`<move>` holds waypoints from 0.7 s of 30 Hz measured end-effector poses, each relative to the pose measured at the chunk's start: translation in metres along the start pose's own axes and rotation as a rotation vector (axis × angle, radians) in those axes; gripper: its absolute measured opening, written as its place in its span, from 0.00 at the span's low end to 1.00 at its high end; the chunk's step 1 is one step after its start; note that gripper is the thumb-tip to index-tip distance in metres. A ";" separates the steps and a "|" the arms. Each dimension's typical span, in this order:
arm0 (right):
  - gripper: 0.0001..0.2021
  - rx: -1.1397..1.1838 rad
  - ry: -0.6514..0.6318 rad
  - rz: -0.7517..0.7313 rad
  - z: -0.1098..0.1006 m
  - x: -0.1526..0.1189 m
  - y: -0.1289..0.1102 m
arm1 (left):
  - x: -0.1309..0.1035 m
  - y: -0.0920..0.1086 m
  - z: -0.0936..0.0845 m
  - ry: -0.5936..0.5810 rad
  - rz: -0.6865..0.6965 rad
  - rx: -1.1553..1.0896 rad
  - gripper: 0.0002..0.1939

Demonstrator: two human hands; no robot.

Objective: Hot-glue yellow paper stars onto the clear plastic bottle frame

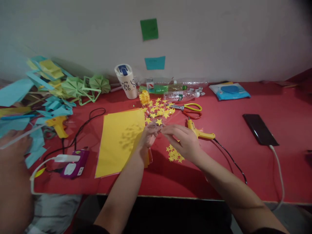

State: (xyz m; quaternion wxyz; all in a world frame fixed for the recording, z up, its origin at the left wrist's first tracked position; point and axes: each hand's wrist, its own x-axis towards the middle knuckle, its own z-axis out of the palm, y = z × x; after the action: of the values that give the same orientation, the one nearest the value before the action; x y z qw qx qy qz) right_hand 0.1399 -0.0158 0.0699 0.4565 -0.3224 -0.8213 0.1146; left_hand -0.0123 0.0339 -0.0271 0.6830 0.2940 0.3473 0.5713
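Note:
My left hand (148,135) is closed around the base of a clear plastic piece whose thin strands fan out, dotted with yellow stars (159,122). My right hand (184,139) meets it from the right, thumb and fingers pinched together close to that base. Whatever is between those fingertips is too small to make out. Below the right hand lies a pile of loose yellow stars (174,155). A yellow glue gun (201,134) rests just beyond its wrist, and scissors (192,108) with yellow and red handles lie further back. Yellow paper sheets (117,139) lie beneath the left hand.
Plastic bottles (180,95), a white tumbler (126,81) and a wipes pack (230,91) line the wall. On the left are folded paper crafts (73,87), another glue gun (58,125), a purple power strip (74,164) and another person's arm (14,182). A phone (260,129) charges at right.

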 end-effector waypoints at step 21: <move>0.07 -0.072 0.088 0.036 0.003 -0.002 -0.001 | -0.002 0.002 0.001 -0.059 0.005 -0.018 0.09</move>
State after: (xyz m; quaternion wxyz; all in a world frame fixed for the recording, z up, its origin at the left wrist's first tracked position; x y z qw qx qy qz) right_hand 0.1375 -0.0178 0.0677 0.4782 -0.3582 -0.7980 0.0790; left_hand -0.0127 0.0321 -0.0249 0.6942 0.3054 0.3210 0.5672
